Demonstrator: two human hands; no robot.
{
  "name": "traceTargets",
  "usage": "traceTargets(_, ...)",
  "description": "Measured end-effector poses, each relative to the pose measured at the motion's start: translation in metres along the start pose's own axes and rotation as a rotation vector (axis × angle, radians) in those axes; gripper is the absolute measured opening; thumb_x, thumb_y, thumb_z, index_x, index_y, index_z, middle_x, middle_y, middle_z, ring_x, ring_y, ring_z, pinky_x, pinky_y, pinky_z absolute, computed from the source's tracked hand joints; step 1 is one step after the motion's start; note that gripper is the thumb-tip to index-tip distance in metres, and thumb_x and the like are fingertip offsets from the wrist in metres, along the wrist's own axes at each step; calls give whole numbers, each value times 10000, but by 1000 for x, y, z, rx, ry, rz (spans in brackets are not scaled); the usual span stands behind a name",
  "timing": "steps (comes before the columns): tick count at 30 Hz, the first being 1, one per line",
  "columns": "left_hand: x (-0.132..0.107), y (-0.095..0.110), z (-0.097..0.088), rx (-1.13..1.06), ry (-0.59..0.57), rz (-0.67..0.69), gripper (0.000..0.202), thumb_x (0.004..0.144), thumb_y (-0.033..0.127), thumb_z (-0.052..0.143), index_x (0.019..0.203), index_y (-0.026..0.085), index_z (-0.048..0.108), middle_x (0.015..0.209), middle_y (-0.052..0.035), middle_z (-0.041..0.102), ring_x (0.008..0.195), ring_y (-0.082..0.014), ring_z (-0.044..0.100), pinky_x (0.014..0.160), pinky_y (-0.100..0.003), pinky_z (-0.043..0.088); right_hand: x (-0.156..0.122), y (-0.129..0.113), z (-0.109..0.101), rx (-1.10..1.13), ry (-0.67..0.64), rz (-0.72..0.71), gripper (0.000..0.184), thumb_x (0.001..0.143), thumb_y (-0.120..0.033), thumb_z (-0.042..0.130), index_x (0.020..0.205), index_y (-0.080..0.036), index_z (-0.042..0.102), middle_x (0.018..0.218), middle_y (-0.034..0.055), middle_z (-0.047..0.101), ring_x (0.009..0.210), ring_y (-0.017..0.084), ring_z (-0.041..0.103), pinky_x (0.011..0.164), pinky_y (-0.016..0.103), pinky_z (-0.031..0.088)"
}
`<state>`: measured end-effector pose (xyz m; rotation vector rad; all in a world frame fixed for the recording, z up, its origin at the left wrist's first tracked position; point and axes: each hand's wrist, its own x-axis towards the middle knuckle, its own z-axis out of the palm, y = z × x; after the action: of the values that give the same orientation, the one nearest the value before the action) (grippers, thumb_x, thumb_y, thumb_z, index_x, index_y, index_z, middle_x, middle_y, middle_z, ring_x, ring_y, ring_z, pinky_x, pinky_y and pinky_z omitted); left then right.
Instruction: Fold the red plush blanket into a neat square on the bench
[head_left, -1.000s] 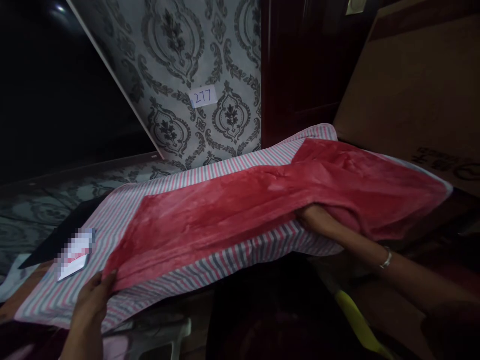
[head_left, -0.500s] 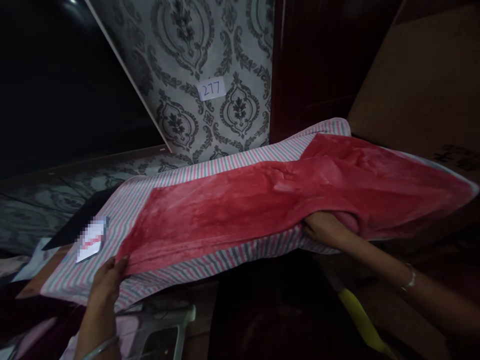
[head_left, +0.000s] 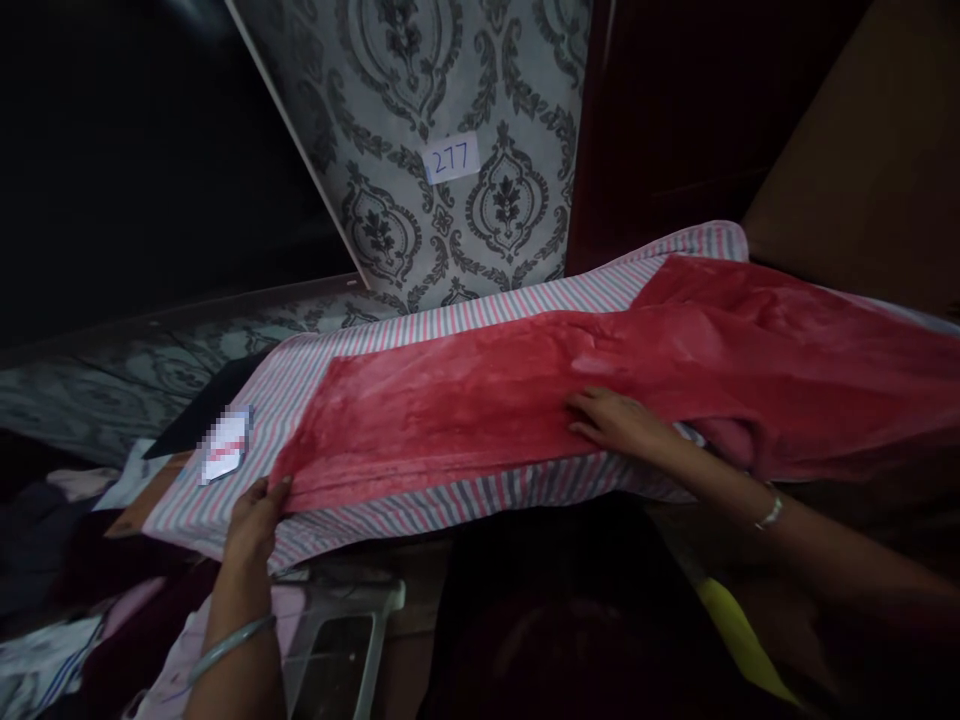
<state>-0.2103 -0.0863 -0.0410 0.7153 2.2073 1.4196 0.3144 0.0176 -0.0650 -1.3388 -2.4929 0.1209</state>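
Note:
A red plush garment (head_left: 450, 400) lies spread lengthwise over a cloth with pink, grey and white stripes (head_left: 450, 512). Its left part is smooth and flat, while the right part is looser and bunched. At the near left corner, my left hand (head_left: 256, 520) is closed, pinching the garment's edge between thumb and fingers. My right hand (head_left: 619, 420) rests on top of the garment near its front edge, fingers apart and holding nothing. Just right of that wrist, the fabric forms a rounded opening with pinkish inside showing.
A small white card (head_left: 225, 447), partly blurred, lies on the striped cloth at the left. Behind stands a patterned wall (head_left: 390, 190) with a paper marked 277 (head_left: 451, 157). A plastic stool (head_left: 379, 620) and piled clothes (head_left: 82, 570) are at the lower left.
My right hand has come out from under the garment's front edge and now lies on top of it. My left hand keeps the corner. The view has shifted slightly.

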Motion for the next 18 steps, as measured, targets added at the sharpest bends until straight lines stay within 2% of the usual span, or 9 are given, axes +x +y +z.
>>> traceTargets(3,2,-1,-1,-74,-23,-109,115,729,187,670,805,191,583,669,38,592,564,-113,553,494,-205,460,17,16,14,-7,-48,24,233,887,-269,632,1095,-178,679,1091,135,665,1044,273,618,866,368,514)
traceTargets(5,3,-2,-1,-60,-7,-104,123,731,195,672,804,190,574,671,41,584,567,-110,548,506,-206,461,21,24,17,-18,-50,22,268,868,-281,661,1108,-162,683,1111,146,655,1089,284,601,917,382,498)
traceTargets(8,5,-5,-2,-54,-45,-64,110,728,207,664,800,196,582,656,44,586,563,-112,551,519,-206,463,23,33,11,-35,-100,1,338,854,-277,670,1165,-146,685,1149,156,654,1108,294,599,948,391,485)
traceTargets(10,5,-6,-3,-87,-68,-72,101,721,208,656,802,199,596,649,43,595,544,-116,546,491,-208,447,30,38,1,-19,-133,-6,290,878,-250,617,1138,-150,701,1099,138,681,1026,267,633,911,365,496)
traceTargets(12,7,-9,-4,-116,-57,-86,122,702,211,667,807,200,604,656,39,614,538,-118,551,477,-209,443,46,46,-11,-19,-64,22,264,916,-237,545,1103,-161,714,1053,119,703,970,244,650,880,342,502)
traceTargets(15,13,-16,-5,-140,-87,-69,170,676,240,695,817,199,610,664,37,631,535,-123,561,467,-212,445,83,60,-29,-73,127,115,329,950,-263,498,1186,-144,695,1140,141,693,1050,263,635,908,345,496)
traceTargets(18,19,-22,-7,-125,-94,-26,239,674,275,707,886,198,627,674,38,644,529,-131,572,434,-213,423,121,75,-36,-110,113,215,420,962,-285,514,1327,-106,622,1286,179,638,1168,275,589,958,326,470)
